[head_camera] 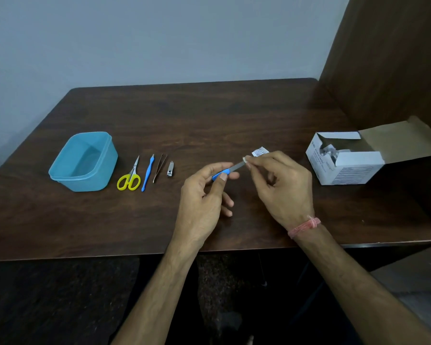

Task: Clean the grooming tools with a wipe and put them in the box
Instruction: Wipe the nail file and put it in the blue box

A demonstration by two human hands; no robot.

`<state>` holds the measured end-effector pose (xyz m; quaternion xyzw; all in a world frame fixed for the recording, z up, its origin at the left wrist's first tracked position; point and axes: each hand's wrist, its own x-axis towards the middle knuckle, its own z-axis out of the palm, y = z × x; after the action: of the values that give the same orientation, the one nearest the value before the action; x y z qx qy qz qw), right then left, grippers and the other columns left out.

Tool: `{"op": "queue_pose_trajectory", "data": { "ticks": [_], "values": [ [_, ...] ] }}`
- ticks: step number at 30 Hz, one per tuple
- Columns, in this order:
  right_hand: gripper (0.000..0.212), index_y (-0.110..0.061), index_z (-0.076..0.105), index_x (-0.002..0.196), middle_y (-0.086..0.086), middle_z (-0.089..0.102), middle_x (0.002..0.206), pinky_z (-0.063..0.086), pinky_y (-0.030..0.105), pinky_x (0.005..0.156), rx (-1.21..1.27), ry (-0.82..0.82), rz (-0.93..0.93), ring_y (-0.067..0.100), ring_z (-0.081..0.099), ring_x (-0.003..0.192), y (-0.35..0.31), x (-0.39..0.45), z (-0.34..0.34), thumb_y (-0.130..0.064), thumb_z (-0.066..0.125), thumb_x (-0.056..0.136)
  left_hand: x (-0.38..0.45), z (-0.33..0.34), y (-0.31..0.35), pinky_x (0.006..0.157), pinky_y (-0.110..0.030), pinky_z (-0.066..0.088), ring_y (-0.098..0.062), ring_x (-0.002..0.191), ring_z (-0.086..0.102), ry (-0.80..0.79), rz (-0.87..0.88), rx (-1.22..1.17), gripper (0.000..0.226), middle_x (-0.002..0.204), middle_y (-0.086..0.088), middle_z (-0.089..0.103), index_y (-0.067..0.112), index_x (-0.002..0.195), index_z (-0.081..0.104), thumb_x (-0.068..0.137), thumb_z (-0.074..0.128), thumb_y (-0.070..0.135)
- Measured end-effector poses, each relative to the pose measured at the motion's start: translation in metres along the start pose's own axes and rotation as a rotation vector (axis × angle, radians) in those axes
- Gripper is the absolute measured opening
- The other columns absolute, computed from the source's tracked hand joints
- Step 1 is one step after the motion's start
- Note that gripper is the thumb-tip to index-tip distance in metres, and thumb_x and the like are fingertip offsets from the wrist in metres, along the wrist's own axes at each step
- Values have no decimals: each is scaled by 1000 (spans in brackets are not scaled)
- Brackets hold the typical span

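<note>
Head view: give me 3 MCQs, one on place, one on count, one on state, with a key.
1. Where is the tub?
A. left of the scissors
B. right of the carton
C. in the left hand

2. How many tools lie in the row beside the tub?
A. two
B. four
C. six

3. What does the left hand hold?
A. nothing
B. the clipper
C. a blue-handled file

Key:
1 A, the tub sits just left of the scissors.
2 B, scissors, blue pusher, tweezers, clipper.
3 C, it grips the file while the right hand pinches a wipe on its tip.
</note>
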<state>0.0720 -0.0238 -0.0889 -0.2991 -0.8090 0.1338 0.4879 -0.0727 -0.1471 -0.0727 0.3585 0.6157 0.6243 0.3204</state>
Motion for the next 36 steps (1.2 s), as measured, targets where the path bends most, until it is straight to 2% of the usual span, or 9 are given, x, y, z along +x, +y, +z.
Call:
{"op": "queue_pose_trajectory", "data": {
  "ticks": [3, 6, 15, 24, 27, 31, 36],
  "values": [
    [15, -18, 87, 115, -7, 79, 105, 57, 31, 64, -8, -23, -61, -5, 48, 72, -1, -2, 0, -16, 80, 102, 0, -1, 1, 50, -28, 58, -14, 61, 64, -11, -2, -16, 27, 117, 3, 83, 20, 131, 76, 116, 55, 10],
    [12, -20, 87, 113, -8, 77, 101, 54, 32, 61, 1, 2, -14, 3, 48, 63, -1, -1, 0, -19, 80, 102, -1, -2, 2, 50, -27, 57, -13, 60, 63, -9, -12, -60, 27, 117, 1, 84, 18, 130, 76, 116, 55, 9],
    [11, -17, 86, 111, -7, 78, 101, 56, 32, 59, -23, -26, -75, 3, 48, 62, -3, -2, 0, -16, 82, 100, 1, -4, 2, 44, -24, 49, -10, 55, 55, 2, -9, -59, 27, 116, 0, 84, 17, 129, 76, 116, 54, 9],
    [7, -17, 86, 104, -6, 76, 94, 54, 37, 57, -24, 15, -18, 10, 50, 58, -2, -1, 0, -16, 84, 98, 2, -3, 1, 43, -25, 48, -10, 53, 53, 21, -23, -78, 26, 113, -2, 84, 16, 127, 77, 116, 55, 9],
    [5, -16, 86, 102, -6, 77, 95, 55, 36, 56, -52, -3, -70, 3, 47, 63, -3, -2, 1, -16, 83, 98, 1, -3, 0, 42, -25, 47, -9, 52, 52, 27, -19, -81, 26, 112, -1, 84, 16, 126, 77, 116, 55, 9],
    [5, -16, 85, 98, -4, 75, 90, 54, 38, 58, -50, 23, -41, 5, 47, 62, -2, -2, 1, -18, 81, 100, 1, -3, 0, 42, -24, 47, -9, 51, 51, 39, -22, -77, 25, 113, 0, 84, 17, 126, 78, 116, 56, 10],
    [6, -16, 86, 103, -7, 78, 96, 57, 32, 62, -54, -10, -86, -4, 44, 73, -3, -5, 1, -14, 84, 98, 0, -3, 0, 42, -25, 46, -8, 50, 50, 31, -20, -67, 25, 112, 1, 84, 17, 127, 77, 116, 56, 10]
  ]
}}
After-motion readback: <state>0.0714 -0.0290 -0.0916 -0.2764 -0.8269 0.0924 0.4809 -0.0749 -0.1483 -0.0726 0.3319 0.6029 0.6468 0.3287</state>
